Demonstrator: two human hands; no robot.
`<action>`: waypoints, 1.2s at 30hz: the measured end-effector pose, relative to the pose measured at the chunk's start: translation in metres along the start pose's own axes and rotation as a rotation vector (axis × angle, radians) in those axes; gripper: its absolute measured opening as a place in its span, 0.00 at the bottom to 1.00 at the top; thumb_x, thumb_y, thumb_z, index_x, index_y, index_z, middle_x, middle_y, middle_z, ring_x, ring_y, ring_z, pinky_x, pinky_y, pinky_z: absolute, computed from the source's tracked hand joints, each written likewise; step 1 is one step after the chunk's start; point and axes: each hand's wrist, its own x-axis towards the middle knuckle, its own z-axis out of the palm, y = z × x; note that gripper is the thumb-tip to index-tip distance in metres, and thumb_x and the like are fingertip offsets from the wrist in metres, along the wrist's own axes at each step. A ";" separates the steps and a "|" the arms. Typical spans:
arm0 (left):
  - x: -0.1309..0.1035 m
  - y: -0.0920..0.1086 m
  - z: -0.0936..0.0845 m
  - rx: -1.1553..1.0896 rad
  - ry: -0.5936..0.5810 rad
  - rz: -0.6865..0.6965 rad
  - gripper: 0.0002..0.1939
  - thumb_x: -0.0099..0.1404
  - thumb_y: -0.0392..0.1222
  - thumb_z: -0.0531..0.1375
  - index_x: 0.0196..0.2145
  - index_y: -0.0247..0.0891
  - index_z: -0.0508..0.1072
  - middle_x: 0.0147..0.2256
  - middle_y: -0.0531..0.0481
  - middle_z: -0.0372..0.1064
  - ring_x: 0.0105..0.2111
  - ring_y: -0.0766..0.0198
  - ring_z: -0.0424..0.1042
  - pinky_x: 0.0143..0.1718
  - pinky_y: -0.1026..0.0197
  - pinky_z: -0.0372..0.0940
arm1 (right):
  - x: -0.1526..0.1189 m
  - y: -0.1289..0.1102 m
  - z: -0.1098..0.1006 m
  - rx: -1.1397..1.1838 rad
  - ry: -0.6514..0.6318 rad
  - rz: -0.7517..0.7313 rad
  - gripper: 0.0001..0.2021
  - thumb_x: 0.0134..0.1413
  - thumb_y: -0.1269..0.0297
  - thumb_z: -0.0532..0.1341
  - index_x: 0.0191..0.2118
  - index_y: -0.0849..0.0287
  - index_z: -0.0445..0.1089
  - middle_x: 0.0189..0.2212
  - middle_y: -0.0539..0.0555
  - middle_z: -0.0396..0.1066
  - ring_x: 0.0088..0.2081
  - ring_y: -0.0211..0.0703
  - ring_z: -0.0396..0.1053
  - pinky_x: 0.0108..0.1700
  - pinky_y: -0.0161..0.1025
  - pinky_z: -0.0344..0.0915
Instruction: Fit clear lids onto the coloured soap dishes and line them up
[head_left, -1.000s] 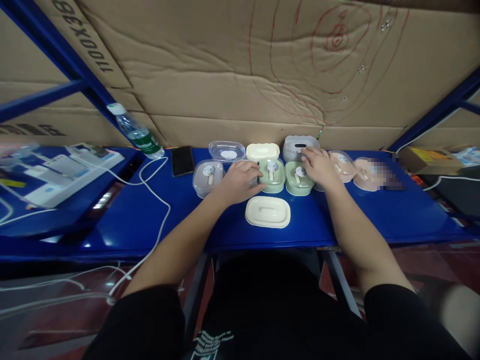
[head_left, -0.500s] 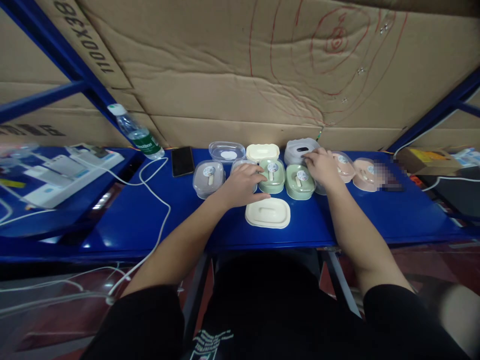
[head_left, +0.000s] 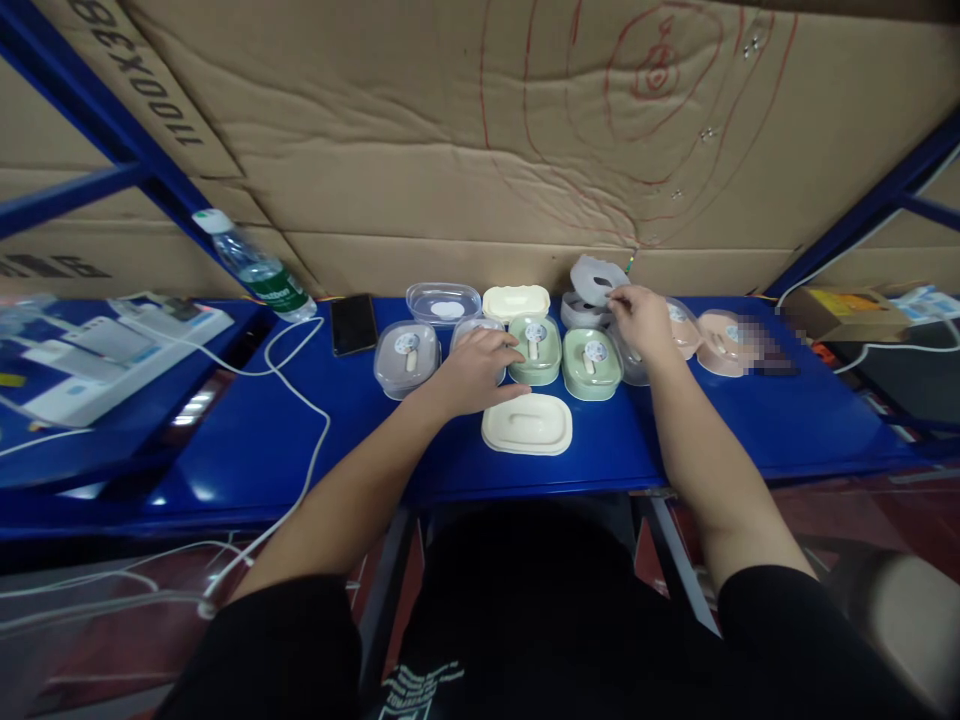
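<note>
Pinched in my right hand is a grey scalloped tray with a slot, tilted up above a grey base at the back. My left hand hovers with fingers spread, over or touching a small clear-lidded box; contact cannot be made out. Beside it are two green soap boxes with clear lids, one further back and one to its right. In front of the left hand lies a cream oval dish. A cream scalloped tray and a clear lid lie behind.
A grey lidded box is at left, near a black phone and a leaning water bottle. Peach boxes stand at right. A white cable crosses the table. Cardboard walls the back.
My right hand has lifted the grey scalloped tray, tilting it up off its base. The left hand stays in nearly the same place. The whole view has shifted slightly.
</note>
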 end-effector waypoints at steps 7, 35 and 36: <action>0.000 0.005 -0.001 -0.014 0.205 -0.039 0.41 0.72 0.60 0.71 0.73 0.39 0.67 0.70 0.32 0.69 0.72 0.36 0.68 0.74 0.33 0.61 | -0.018 -0.042 -0.011 0.363 0.101 -0.016 0.27 0.77 0.36 0.52 0.57 0.53 0.74 0.48 0.62 0.82 0.50 0.59 0.81 0.54 0.54 0.77; -0.022 0.046 -0.021 -0.099 -0.293 0.099 0.55 0.62 0.55 0.74 0.80 0.41 0.57 0.74 0.31 0.65 0.70 0.31 0.71 0.69 0.35 0.70 | -0.042 -0.093 -0.040 0.746 -0.204 -0.144 0.37 0.56 0.21 0.69 0.21 0.51 0.62 0.17 0.47 0.65 0.22 0.39 0.59 0.26 0.41 0.54; -0.022 0.044 -0.019 -0.099 -0.292 0.106 0.55 0.62 0.55 0.74 0.80 0.43 0.57 0.74 0.32 0.66 0.69 0.32 0.72 0.68 0.36 0.71 | -0.043 -0.096 -0.040 0.729 -0.223 -0.172 0.37 0.56 0.23 0.70 0.21 0.52 0.62 0.17 0.47 0.64 0.22 0.38 0.57 0.26 0.40 0.53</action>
